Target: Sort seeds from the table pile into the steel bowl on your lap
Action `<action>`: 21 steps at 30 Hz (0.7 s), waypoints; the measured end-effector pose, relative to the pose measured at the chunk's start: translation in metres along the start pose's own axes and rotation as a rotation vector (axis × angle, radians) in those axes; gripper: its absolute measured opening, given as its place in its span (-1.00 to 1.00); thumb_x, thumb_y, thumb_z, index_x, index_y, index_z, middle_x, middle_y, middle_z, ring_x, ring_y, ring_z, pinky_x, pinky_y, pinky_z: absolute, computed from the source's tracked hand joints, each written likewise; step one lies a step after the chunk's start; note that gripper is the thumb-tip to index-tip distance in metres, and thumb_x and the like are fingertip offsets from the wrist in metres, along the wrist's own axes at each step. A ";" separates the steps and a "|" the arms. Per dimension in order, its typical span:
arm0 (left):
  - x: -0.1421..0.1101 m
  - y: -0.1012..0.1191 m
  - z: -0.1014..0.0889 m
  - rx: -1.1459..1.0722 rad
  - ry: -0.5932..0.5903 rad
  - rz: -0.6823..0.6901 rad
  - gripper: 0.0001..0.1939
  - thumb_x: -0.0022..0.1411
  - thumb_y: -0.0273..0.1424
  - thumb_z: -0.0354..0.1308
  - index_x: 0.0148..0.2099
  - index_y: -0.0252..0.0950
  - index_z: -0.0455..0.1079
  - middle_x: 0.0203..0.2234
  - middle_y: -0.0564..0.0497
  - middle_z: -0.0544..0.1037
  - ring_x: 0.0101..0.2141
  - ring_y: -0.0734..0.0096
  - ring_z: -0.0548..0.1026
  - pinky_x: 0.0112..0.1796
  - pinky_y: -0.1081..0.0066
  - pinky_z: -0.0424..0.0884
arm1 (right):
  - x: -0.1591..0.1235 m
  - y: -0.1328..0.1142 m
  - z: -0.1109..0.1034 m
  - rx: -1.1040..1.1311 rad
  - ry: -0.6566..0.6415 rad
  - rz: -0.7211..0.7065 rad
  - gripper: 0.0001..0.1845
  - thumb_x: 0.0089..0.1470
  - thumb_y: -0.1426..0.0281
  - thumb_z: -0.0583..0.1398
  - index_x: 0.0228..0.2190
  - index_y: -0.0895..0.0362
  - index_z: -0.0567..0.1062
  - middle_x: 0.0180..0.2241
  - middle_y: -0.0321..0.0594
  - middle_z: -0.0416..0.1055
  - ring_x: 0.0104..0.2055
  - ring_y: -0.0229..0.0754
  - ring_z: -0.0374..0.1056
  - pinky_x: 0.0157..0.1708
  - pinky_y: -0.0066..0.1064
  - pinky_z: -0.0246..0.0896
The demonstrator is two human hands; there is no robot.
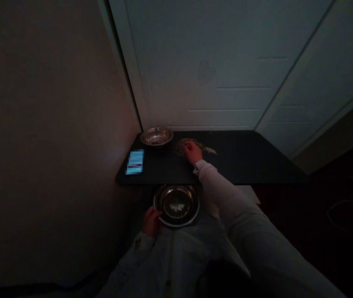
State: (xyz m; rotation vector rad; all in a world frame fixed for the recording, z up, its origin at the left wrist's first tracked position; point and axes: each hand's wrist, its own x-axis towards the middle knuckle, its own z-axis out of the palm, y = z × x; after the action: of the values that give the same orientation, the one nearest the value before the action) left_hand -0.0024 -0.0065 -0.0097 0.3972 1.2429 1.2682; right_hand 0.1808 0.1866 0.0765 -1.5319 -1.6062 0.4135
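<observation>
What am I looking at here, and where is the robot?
There is no robot: these are a person's own bare hands. The single picture comes from a camera worn on the head, looking forward and down, so the arms reach in from below.

On the dark table is a scatter of grains, perhaps seeds; it is too dim to be sure. To their left are a metal bowl and a glowing blue rectangle, too blurred to identify.

The left hand holds the rim of a second bowl below the table's near edge, with small bits inside. The right hand is at the grains; whether it has picked any up, I cannot tell.
</observation>
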 end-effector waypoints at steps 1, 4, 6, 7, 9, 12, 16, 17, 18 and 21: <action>0.000 0.000 0.000 -0.006 -0.001 -0.004 -0.76 -0.36 -0.52 0.13 -0.47 -0.32 0.34 -0.80 0.19 0.31 -0.75 0.60 0.23 -0.73 0.56 0.03 | 0.002 -0.002 0.000 -0.037 -0.009 -0.024 -0.73 -0.07 0.32 0.00 -0.28 0.13 0.32 -0.41 -0.22 0.35 -0.41 -0.25 0.24 -0.36 -0.40 0.10; -0.001 0.000 0.001 -0.018 0.001 -0.010 -0.76 -0.36 -0.53 0.13 -0.47 -0.32 0.34 -0.78 0.18 0.34 -0.74 0.59 0.25 -0.73 0.56 0.04 | 0.003 -0.008 -0.001 -0.171 -0.040 -0.098 -0.75 -0.05 0.35 -0.01 -0.28 0.09 0.33 -0.37 -0.21 0.37 -0.38 -0.21 0.25 -0.35 -0.38 0.10; -0.001 0.000 0.001 -0.022 0.001 -0.008 -0.75 -0.37 -0.54 0.13 -0.46 -0.33 0.34 -0.75 0.15 0.38 -0.72 0.58 0.28 -0.72 0.55 0.06 | 0.002 -0.010 -0.002 -0.268 -0.058 -0.147 -0.76 -0.04 0.36 -0.02 -0.29 0.08 0.34 -0.36 -0.18 0.37 -0.36 -0.18 0.26 -0.34 -0.36 0.09; -0.001 0.000 0.001 -0.025 -0.003 -0.002 -0.75 -0.37 -0.54 0.14 -0.46 -0.33 0.34 -0.74 0.14 0.39 -0.72 0.57 0.29 -0.71 0.55 0.07 | 0.002 -0.011 -0.002 -0.313 -0.065 -0.170 -0.76 -0.04 0.37 -0.02 -0.30 0.09 0.34 -0.36 -0.16 0.37 -0.35 -0.16 0.26 -0.34 -0.35 0.09; -0.001 -0.001 0.000 -0.031 -0.012 0.007 -0.74 -0.37 -0.54 0.14 -0.45 -0.33 0.34 -0.74 0.15 0.39 -0.71 0.58 0.29 -0.71 0.55 0.07 | 0.000 -0.012 -0.003 -0.386 -0.079 -0.209 -0.75 -0.03 0.37 -0.03 -0.30 0.11 0.35 -0.35 -0.12 0.37 -0.33 -0.14 0.26 -0.33 -0.34 0.07; 0.000 -0.002 -0.002 -0.026 -0.018 0.000 -0.73 -0.36 -0.53 0.14 -0.44 -0.33 0.33 -0.76 0.17 0.36 -0.73 0.59 0.27 -0.71 0.55 0.06 | -0.003 -0.013 -0.006 -0.461 -0.121 -0.235 -0.73 0.00 0.37 -0.05 -0.29 0.14 0.35 -0.34 -0.07 0.37 -0.30 -0.12 0.25 -0.30 -0.33 0.06; 0.004 -0.005 -0.004 -0.011 -0.011 -0.003 -0.73 -0.36 -0.51 0.14 -0.44 -0.32 0.33 -0.78 0.19 0.34 -0.74 0.59 0.25 -0.72 0.55 0.04 | -0.005 -0.012 -0.011 -0.539 -0.190 -0.250 -0.72 0.02 0.39 -0.07 -0.26 0.14 0.34 -0.30 -0.10 0.36 -0.25 -0.15 0.24 -0.26 -0.36 0.04; 0.005 -0.006 -0.005 -0.013 -0.010 0.000 -0.73 -0.36 -0.51 0.13 -0.44 -0.32 0.33 -0.78 0.19 0.34 -0.74 0.59 0.25 -0.71 0.55 0.04 | -0.005 -0.011 -0.013 -0.553 -0.200 -0.257 -0.72 0.02 0.39 -0.07 -0.25 0.15 0.34 -0.30 -0.11 0.36 -0.24 -0.16 0.24 -0.26 -0.37 0.04; 0.005 -0.006 -0.005 -0.016 -0.010 0.002 -0.73 -0.36 -0.51 0.13 -0.44 -0.32 0.33 -0.78 0.19 0.34 -0.74 0.59 0.25 -0.71 0.55 0.03 | -0.005 -0.010 -0.014 -0.564 -0.207 -0.263 -0.72 0.02 0.39 -0.07 -0.25 0.15 0.33 -0.29 -0.12 0.36 -0.24 -0.16 0.24 -0.25 -0.38 0.04; 0.005 -0.005 -0.004 -0.016 -0.013 -0.002 -0.74 -0.36 -0.52 0.12 -0.45 -0.32 0.33 -0.79 0.18 0.34 -0.75 0.59 0.24 -0.72 0.55 0.02 | -0.005 -0.007 -0.017 -0.576 -0.212 -0.287 -0.72 0.02 0.39 -0.08 -0.26 0.16 0.34 -0.28 -0.13 0.36 -0.24 -0.16 0.24 -0.26 -0.40 0.05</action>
State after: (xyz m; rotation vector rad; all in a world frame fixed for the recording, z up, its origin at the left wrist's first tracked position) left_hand -0.0047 -0.0056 -0.0179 0.3921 1.2210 1.2710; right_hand 0.1884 0.1753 0.0894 -1.6661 -2.2076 -0.0622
